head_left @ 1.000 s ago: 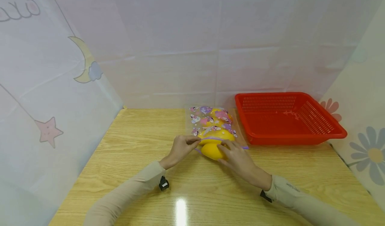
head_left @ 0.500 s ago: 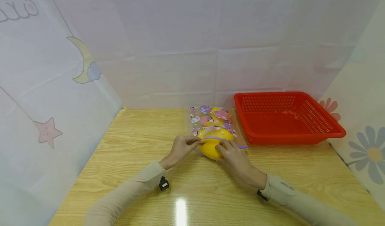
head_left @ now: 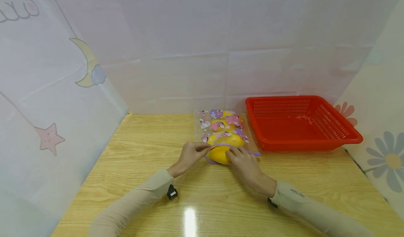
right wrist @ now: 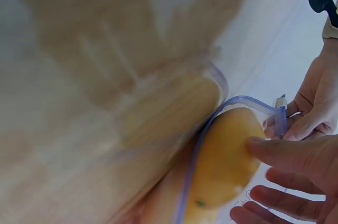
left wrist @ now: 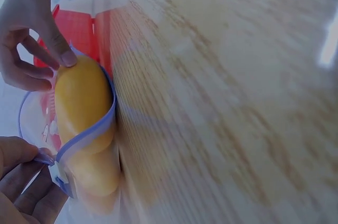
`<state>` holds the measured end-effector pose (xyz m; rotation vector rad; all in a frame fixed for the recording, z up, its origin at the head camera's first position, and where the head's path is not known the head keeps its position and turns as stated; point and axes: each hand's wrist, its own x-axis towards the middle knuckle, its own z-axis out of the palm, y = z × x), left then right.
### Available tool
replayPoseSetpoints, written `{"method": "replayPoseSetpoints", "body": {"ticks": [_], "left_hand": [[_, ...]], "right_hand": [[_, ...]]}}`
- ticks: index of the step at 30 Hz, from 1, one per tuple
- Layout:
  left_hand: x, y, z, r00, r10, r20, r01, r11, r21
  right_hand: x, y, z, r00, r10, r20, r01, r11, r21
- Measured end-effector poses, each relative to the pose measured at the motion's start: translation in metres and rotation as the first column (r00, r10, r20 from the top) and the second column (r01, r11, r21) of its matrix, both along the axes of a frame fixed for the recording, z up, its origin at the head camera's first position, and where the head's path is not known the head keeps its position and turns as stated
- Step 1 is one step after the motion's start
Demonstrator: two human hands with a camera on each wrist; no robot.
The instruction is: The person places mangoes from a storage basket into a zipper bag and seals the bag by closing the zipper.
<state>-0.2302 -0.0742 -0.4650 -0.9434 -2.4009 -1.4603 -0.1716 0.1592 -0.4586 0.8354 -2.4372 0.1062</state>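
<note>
One printed bag (head_left: 222,131) at centre, at least three yellow fruits (head_left: 219,155).
My left hand (head_left: 190,157) pinches the rim (left wrist: 79,140); my right hand (head_left: 247,165), unclenched, presses one fruit.

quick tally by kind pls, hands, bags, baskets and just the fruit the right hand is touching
Hands, left hand and right hand: 2
Printed bag: 1
Red basket: 1
Yellow fruit touched by the right hand: 1
Total: 5
</note>
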Motion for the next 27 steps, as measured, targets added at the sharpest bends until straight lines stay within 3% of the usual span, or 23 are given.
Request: {"method": "replayPoseSetpoints", "body": {"ticks": [8, 15, 27], "left_hand": [[-0.001, -0.001, -0.001, 1.0, -0.005, -0.008, 0.005, 1.0, 0.003], [-0.002, 0.0, -0.001, 1.0, 0.001, -0.017, -0.001, 1.0, -0.004], [-0.001, 0.0, -0.001, 1.0, 0.006, -0.017, -0.007, 1.0, -0.005]], "right_hand": [[-0.005, -0.004, 0.002, 0.998, -0.059, -0.025, 0.06, 0.995, 0.074], [-0.01, -0.007, 0.003, 0.993, -0.116, 0.01, 0.115, 0.989, 0.093], [-0.015, -0.005, 0.003, 0.988, -0.137, 0.071, 0.129, 0.986, 0.107]]}}
